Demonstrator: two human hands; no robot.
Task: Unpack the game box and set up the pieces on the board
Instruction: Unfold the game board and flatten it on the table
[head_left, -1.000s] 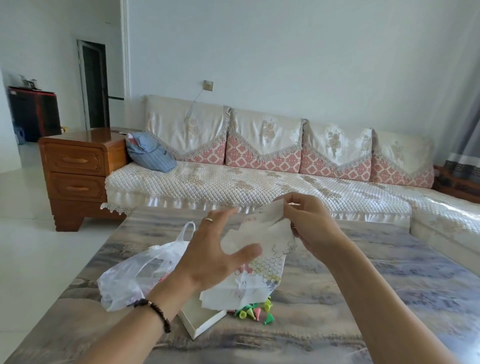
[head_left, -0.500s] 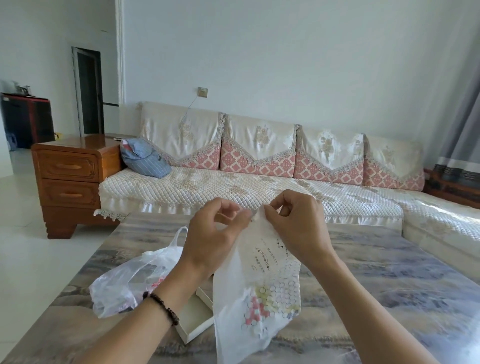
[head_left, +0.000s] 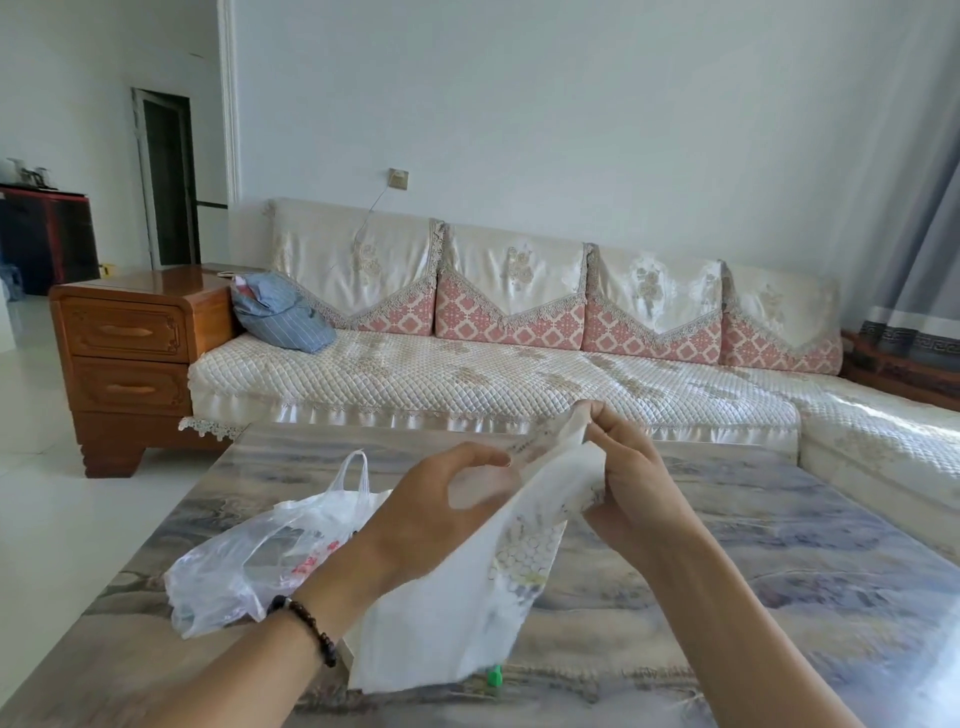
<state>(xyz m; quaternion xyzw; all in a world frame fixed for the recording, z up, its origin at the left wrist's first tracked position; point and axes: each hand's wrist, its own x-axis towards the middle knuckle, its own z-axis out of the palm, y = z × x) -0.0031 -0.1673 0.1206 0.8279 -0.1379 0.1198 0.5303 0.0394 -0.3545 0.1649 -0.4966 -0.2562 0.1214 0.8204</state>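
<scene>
marbled table (head_left: 779, 545) before a quilted cream sofa (head_left: 467, 379)

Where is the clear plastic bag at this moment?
In the head view the plastic bag lies on the left part of the marble table, just left of the left hand.

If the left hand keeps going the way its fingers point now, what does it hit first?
The left hand points right and slightly away, with its fingers already on the folded paper board. Just past the paper is the right hand, though depth is hard to judge.
</scene>
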